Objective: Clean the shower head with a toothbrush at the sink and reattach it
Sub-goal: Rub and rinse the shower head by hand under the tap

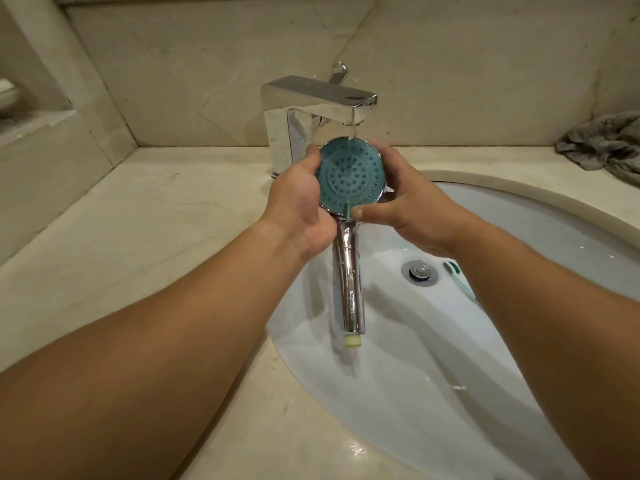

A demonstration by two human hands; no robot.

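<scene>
I see both hands, left hand (298, 199) and right hand (412, 206), gripping round teal shower head (349, 176) | chrome tap (311, 109) running | toothbrush (459, 278), seemingly, in sink (519, 341)

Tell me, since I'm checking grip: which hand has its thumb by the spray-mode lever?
The right hand: its thumb lies beside the shower head's small green lever; the left hand cups the opposite rim.

I hold the shower head (350, 176) over the sink (519, 216) between my left hand (300, 199) and right hand (408, 206), right under the faucet (311, 109) at the far rim. Its handle points near. The toothbrush (459, 278) lies in the basin, right of the drain (420, 272). A cloth (606, 143) sits far right on the counter (138, 237).
</scene>
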